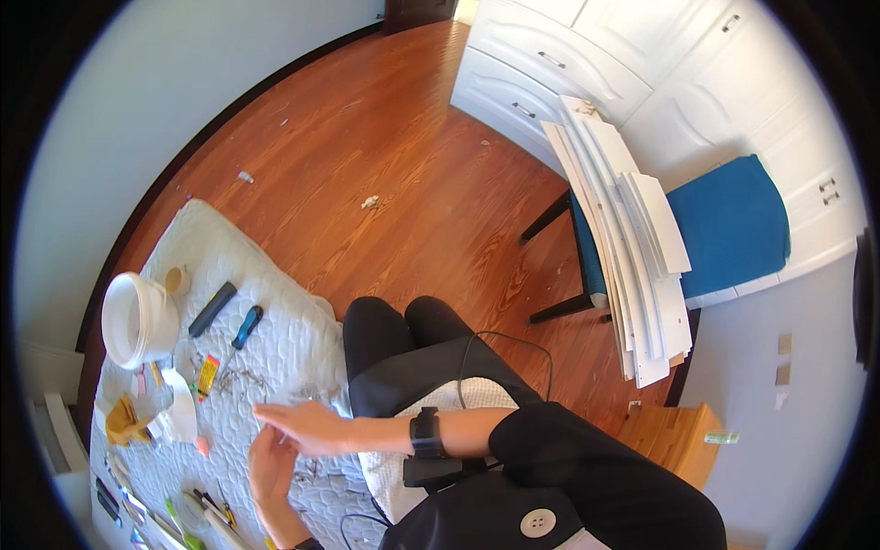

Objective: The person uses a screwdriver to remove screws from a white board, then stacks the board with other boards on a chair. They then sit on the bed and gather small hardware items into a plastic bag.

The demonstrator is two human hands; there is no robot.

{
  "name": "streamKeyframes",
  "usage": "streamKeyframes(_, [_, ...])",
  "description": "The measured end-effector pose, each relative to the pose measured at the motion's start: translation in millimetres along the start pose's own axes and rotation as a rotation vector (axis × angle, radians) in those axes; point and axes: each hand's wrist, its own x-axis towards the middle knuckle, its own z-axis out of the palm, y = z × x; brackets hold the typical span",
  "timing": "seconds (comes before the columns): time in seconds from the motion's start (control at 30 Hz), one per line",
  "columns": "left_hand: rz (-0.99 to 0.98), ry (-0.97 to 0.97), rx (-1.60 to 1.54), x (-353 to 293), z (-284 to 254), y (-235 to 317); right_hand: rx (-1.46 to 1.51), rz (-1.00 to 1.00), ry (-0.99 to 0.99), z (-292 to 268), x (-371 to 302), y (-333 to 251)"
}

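My right hand (pixel 310 428) reaches across to the left with its fingers stretched out. It lies over the fingertips of my left hand (pixel 269 463), and the two hands touch. The left hand's fingers point upward, loosely bent and partly covered by the right; no held object shows in either hand. Both are above a pale quilted mattress pad (pixel 302 339). Small dark bits (pixel 240 378) are scattered on it just beyond my hands. Nearby are a yellow and red packet (pixel 208 376), a blue and black handled tool (pixel 247 327) and a dark grey bar-shaped thing (pixel 213 309).
A white bucket (pixel 137 321), a tape roll (pixel 177 280), a brown cloth (pixel 126 422) and several tools (pixel 197 518) lie at left. White boards (pixel 623 229) are stacked on a blue chair (pixel 733 225) at right, before white cabinets (pixel 550 64). Scraps (pixel 369 202) dot the wooden floor.
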Motion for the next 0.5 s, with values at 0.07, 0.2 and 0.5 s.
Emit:
streamKeyframes(0.07, [0.121, 0.021, 0.087, -26, 4, 15, 0.031, 0.060, 0.047, -8, 4, 2])
streamKeyframes(0.2, [0.455, 0.357, 0.109, -51, -70, -5, 0.223, 0.318, -0.082, -44, -2, 8])
streamKeyframes(0.5, [0.131, 1.530, 0.936, -46, -208, -175, 0.174, 0.186, -0.036, -46, 4, 5])
